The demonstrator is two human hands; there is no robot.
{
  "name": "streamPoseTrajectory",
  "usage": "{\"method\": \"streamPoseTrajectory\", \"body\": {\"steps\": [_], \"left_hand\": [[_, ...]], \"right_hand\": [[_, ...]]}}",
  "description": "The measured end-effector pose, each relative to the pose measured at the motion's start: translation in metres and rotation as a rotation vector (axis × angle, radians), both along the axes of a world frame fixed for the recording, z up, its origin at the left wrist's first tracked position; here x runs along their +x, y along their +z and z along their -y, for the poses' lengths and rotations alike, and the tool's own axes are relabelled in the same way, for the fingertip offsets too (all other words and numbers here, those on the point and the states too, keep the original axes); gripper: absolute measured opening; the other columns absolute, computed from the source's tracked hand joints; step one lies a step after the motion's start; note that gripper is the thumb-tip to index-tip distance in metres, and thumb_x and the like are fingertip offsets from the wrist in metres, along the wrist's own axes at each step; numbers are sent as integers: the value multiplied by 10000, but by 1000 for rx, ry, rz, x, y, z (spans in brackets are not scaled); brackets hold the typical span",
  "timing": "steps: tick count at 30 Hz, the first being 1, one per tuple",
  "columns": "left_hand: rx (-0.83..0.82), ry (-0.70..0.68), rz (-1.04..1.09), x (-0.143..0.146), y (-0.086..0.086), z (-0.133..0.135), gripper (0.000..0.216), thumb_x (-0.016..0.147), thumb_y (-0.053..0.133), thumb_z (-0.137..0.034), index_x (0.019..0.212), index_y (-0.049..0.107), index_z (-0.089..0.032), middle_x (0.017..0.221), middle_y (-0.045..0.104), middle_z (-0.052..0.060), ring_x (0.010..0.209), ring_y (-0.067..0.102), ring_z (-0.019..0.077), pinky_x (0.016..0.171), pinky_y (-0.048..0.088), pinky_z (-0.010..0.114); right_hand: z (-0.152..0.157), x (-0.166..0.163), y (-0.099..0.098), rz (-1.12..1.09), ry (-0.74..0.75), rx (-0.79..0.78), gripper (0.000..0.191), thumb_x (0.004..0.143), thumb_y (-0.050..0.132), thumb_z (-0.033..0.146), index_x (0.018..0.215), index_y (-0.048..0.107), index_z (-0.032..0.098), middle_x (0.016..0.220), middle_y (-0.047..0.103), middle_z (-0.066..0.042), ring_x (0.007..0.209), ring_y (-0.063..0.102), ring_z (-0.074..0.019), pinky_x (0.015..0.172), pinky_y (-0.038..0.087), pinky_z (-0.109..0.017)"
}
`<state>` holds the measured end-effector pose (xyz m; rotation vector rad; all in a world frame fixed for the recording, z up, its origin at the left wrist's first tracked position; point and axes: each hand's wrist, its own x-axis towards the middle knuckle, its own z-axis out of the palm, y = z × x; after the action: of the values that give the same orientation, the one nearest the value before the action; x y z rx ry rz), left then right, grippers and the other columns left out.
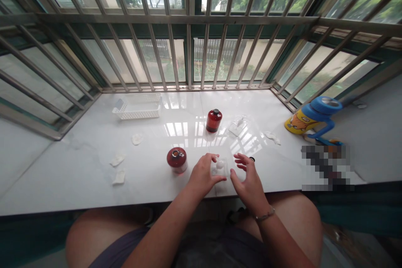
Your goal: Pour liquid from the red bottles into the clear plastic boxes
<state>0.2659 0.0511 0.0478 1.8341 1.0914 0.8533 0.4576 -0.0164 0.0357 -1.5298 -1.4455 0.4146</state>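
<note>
My left hand grips a small clear plastic packet with something white inside, held just above the white marble sill. My right hand hovers beside the packet with fingers curled and apart, holding nothing. A small black object peeks out behind my right fingers. A red jar with its top off stands left of my left hand. A second red jar with a black cap stands farther back.
A white plastic basket sits at the back left. Crumpled white bits lie on the left, another clear packet and white scrap on the right. A blue and yellow kettle-like container stands far right. Window bars enclose the sill.
</note>
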Motion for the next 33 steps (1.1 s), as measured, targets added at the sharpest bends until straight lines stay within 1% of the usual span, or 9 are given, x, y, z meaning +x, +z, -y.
{"method": "streamPoseTrajectory", "body": {"steps": [3, 8, 11, 15, 19, 21, 24, 29, 33], "left_hand": [[36, -19, 3, -1, 0, -1, 718, 662, 1010, -201, 1246, 599, -269, 1335, 708, 76, 1267, 674, 305, 1113, 527, 497], [29, -23, 25, -1, -1, -1, 578, 669, 1005, -190, 1087, 611, -252, 1306, 715, 60, 1226, 682, 297, 1053, 541, 473], [-23, 16, 43, 0, -2, 1, 633, 674, 993, -152, 1152, 592, -260, 1295, 705, 54, 1212, 690, 284, 1033, 546, 450], [-16, -5, 81, 0, -1, 1, 746, 688, 979, -134, 1300, 576, -272, 1343, 689, 60, 1279, 658, 282, 1127, 508, 470], [-3, -9, 45, 0, -1, 1, 603, 702, 974, -158, 1190, 633, -250, 1261, 700, 50, 1219, 671, 280, 1067, 528, 454], [-29, 19, 48, 0, -2, 1, 633, 688, 983, -164, 1203, 625, -246, 1250, 693, 51, 1192, 679, 276, 1036, 538, 440], [-18, 5, 73, -1, -3, 1, 704, 694, 974, -151, 1281, 600, -256, 1316, 680, 53, 1255, 655, 275, 1108, 505, 450], [-16, 9, 46, 1, -3, 2, 535, 724, 906, -108, 1159, 625, -242, 1273, 688, 42, 1208, 656, 268, 1045, 524, 429], [3, 17, 49, 2, -5, 1, 617, 725, 865, -79, 1250, 594, -258, 1302, 675, 45, 1243, 640, 268, 1100, 499, 447]], "right_hand": [[2, -5, -2, -3, 17, -10, 563, 979, 615, 307, 1508, 431, 250, 1446, 595, -156, 1224, 644, -295, 1036, 595, -556], [2, -13, -4, -12, 40, -11, 573, 967, 577, 256, 1517, 419, 253, 1453, 587, -153, 1232, 637, -294, 1034, 599, -558], [3, -16, -5, -25, 56, -19, 593, 957, 567, 228, 1528, 413, 260, 1464, 582, -146, 1251, 631, -289, 1057, 592, -549], [5, -19, -8, -20, 81, -16, 630, 939, 575, 207, 1542, 402, 264, 1463, 584, -144, 1256, 632, -289, 1054, 596, -540], [6, -22, -9, -22, 89, -19, 633, 941, 573, 204, 1546, 397, 265, 1463, 580, -145, 1271, 620, -291, 1064, 587, -544], [6, -22, -8, -22, 83, -21, 633, 944, 568, 201, 1549, 395, 266, 1469, 575, -143, 1286, 612, -289, 1075, 579, -543], [5, -23, -8, -12, 84, -14, 632, 946, 568, 198, 1550, 396, 266, 1470, 577, -140, 1303, 605, -287, 1085, 572, -537], [4, -27, -5, -6, 77, -17, 621, 958, 597, 238, 1547, 405, 265, 1466, 584, -138, 1322, 599, -293, 1103, 558, -544], [1, -32, -2, 5, 46, -28, 620, 963, 651, 303, 1538, 424, 262, 1427, 601, -138, 1307, 603, -301, 1103, 552, -548]]}}
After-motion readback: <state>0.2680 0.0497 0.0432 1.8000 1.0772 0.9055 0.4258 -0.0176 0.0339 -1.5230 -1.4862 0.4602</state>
